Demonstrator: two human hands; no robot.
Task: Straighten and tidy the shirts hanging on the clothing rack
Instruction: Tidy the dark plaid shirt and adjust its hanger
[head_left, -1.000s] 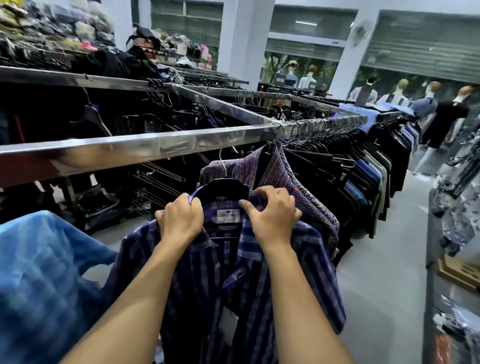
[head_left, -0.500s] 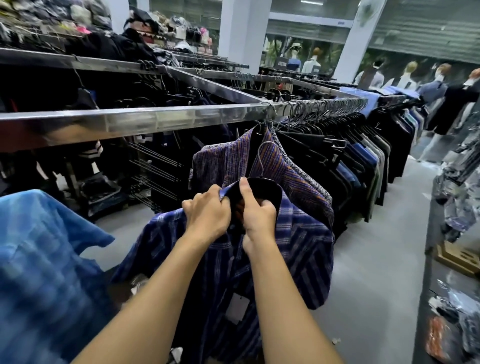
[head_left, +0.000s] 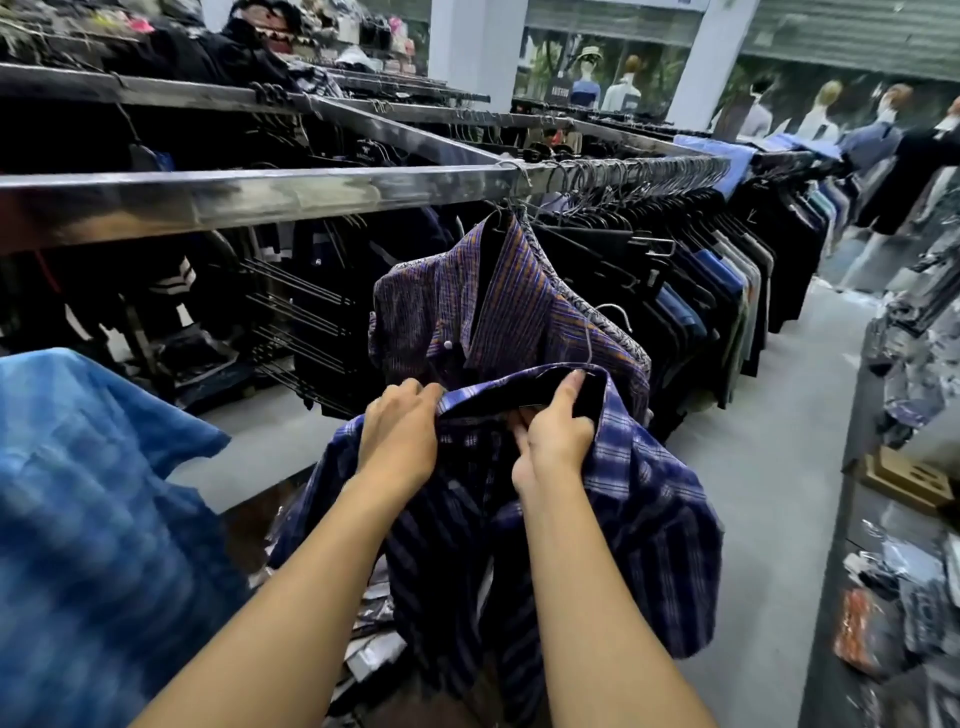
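Observation:
A dark blue plaid shirt (head_left: 639, 499) on a hanger is off the rail, held low in front of me. My left hand (head_left: 397, 439) grips its collar on the left side. My right hand (head_left: 553, 439) pinches the collar at the neck opening, thumb up along the inner band. The hanger's wire hook (head_left: 605, 325) sticks up free above the collar. Behind it a purple and orange striped shirt (head_left: 498, 312) hangs from the steel rail (head_left: 270, 200), which runs to the right packed with dark shirts (head_left: 691, 270).
A bright blue garment (head_left: 88, 519) fills the lower left. Grey floor aisle (head_left: 769, 426) runs along the rack. A low shelf with packaged goods (head_left: 904, 597) lines the right. Mannequins (head_left: 587, 83) and pillars stand at the back.
The blue plaid shirt has come down and away from the rail. My hands moved from the shoulders to the collar, closer together, and the shirt turned so its neck opening faces up.

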